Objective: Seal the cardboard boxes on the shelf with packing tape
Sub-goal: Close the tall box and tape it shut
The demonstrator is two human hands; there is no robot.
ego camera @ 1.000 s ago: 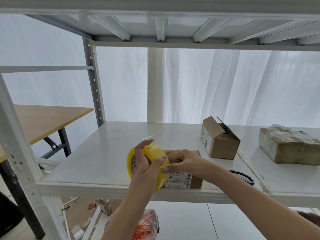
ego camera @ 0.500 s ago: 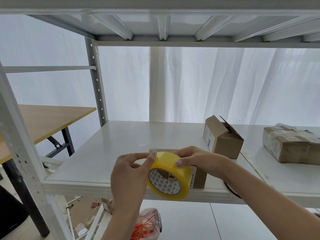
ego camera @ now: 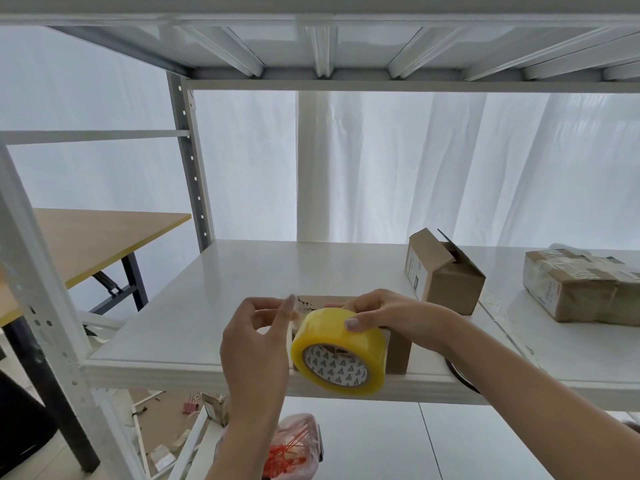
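While the right hand (ego camera: pixel 391 320) curls over the top of the yellow tape roll (ego camera: pixel 337 355), the left hand (ego camera: pixel 256 344) pinches the tape end (ego camera: pixel 295 308) between thumb and forefinger, with a short clear strip stretched between the two. I read this as the pull-out step: one hand anchors the roll so the other can draw a length.

The roll is held in the air at the shelf's front edge, core facing me. It is directly in front of a low box (ego camera: pixel 398 355), which it mostly hides. That is likely the box to be sealed next, hence the position. It sits on the white shelf (ego camera: pixel 207 306), near the front lip.

Further back on the right, a second box (ego camera: pixel 446 278) stands with its flaps open, unsealed. At far right, a third box (ego camera: pixel 585 289) looks already wrapped in tape. A black loop (ego camera: pixel 460 374), maybe scissors, peeks from behind the right forearm; I can't tell for sure. A wooden table (ego camera: pixel 97 237) stands left of the rack.

From my seat the task looks early to mid: I see no tape on the near box.
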